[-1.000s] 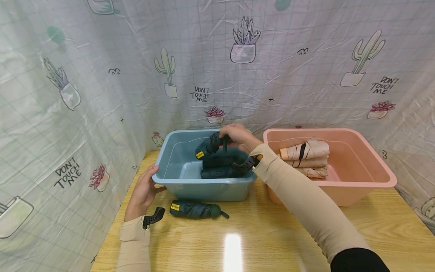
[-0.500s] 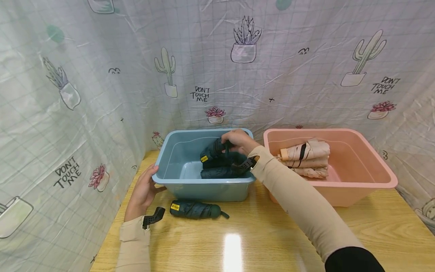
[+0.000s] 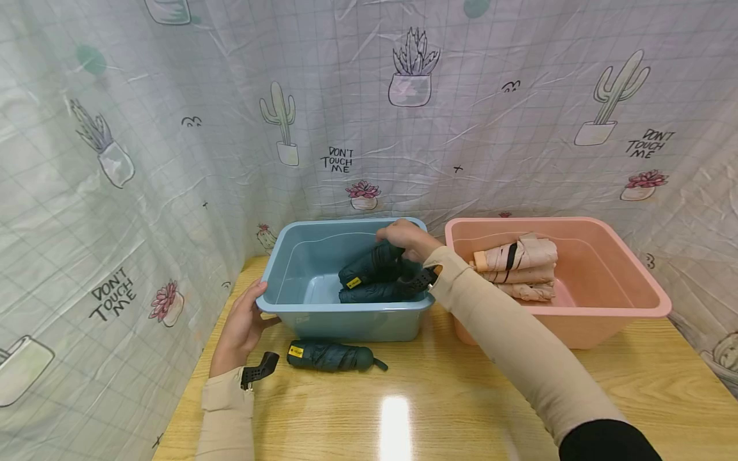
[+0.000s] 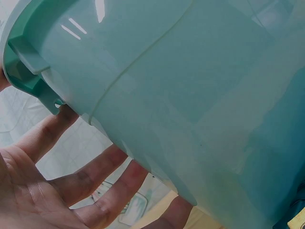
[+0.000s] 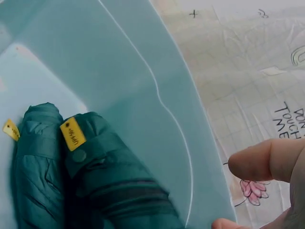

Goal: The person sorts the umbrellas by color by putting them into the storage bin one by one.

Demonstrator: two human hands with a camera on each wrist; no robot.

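Note:
A folded dark green umbrella point(image 3: 369, 267) with a yellow tag slants inside the blue bin point(image 3: 352, 307). My right hand point(image 3: 406, 235) is over its far end; in the right wrist view its fingers point(image 5: 252, 162) stand apart from the umbrella point(image 5: 124, 176). Alongside lies another green umbrella point(image 5: 40, 162), nearer the bin's front wall. My left hand point(image 3: 245, 323) holds the bin's left front corner, thumb at the rim, fingers point(image 4: 95, 176) against the outer wall. A further green umbrella point(image 3: 331, 356) lies on the table in front of the bin.
To the right stands a pink bin point(image 3: 611, 307) with several folded pale umbrellas point(image 3: 519, 257) stacked in its left half. Both bins stand on a wooden table point(image 3: 461, 397), with a cactus-print curtain point(image 3: 369, 115) behind and on the left.
My right hand has lowered the slanted umbrella into the blue bin, over the one in the middle, and its fingers have loosened. The left hand has stayed at the corner.

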